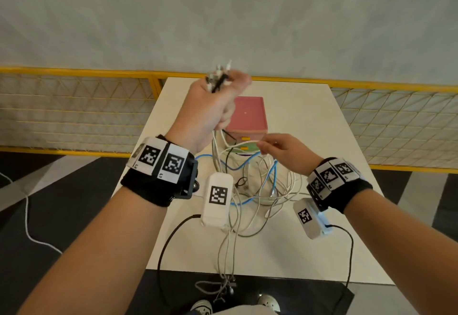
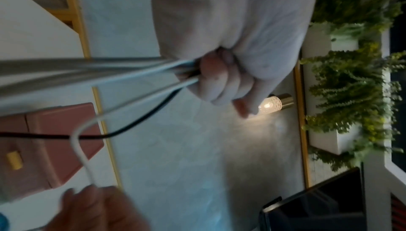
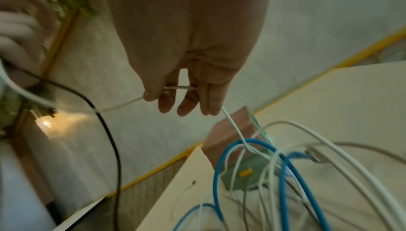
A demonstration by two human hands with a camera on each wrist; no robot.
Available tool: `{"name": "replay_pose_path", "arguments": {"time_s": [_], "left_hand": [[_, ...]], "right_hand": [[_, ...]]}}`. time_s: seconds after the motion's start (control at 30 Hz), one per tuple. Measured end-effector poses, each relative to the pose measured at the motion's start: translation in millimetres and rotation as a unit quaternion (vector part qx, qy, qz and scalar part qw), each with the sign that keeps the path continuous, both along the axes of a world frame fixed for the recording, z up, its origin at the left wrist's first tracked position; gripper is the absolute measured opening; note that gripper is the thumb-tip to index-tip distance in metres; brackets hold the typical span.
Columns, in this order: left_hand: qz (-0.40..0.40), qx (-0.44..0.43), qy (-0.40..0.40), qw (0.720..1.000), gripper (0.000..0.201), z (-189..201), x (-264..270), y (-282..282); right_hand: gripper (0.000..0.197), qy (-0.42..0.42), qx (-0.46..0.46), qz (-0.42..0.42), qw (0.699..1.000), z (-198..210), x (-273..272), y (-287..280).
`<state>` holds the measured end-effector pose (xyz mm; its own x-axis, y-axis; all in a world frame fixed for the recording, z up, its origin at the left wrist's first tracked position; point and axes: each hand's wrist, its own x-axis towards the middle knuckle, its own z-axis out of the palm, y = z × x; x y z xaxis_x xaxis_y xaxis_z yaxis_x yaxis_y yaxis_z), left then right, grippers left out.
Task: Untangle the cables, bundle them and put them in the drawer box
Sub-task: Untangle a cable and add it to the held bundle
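Both wrists are hanging over the table (image 1: 309,245), the left hand (image 1: 210,109) gripping the cables (image 1: 250,190) high by their plugs, while the right hand (image 1: 282,151), lower and nearer the drawer box (image 1: 249,114), is pinching one white cable (image 3: 180,87) running sideways toward the left fist.

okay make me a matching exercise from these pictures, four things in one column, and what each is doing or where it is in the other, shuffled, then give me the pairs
1. left hand
2. right hand
3. blue cable
4. drawer box

A. stands on the white table, drawers closed
B. pinches one thin white cable
C. lies looped among the white cables
D. raised, grips a bunch of cables

Pairs: 1-D, 2-B, 3-C, 4-A
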<state>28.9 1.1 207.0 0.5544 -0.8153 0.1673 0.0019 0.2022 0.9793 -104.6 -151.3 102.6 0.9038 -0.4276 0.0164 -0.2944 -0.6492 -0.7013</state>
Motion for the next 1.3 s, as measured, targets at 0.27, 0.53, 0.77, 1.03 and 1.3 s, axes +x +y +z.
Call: {"name": "replay_pose_path", "arguments": {"time_s": [0.27,0.53,0.77,1.03,1.3], "left_hand": [[-0.019,0.236,-0.165,0.957,0.044,-23,-7,-12],[0.167,-0.003,-0.096,0.981,0.033,1,6,-18],[0.242,0.0,-0.043,0.969,0.028,-6,26,-10],[0.32,0.01,-0.186,0.929,0.039,-6,11,-17],[0.106,0.164,-0.293,0.936,0.025,-14,5,-24]], "right_hand": [[0.02,-0.205,-0.085,0.023,0.975,77,24,-6],[0.023,-0.118,0.0,0.021,0.993,56,28,-14],[0.032,-0.008,0.1,-0.022,0.995,7,21,-28],[0.032,-0.06,-0.042,-0.03,0.997,75,38,-13],[0.024,-0.102,-0.126,0.017,0.987,83,33,0]]}}
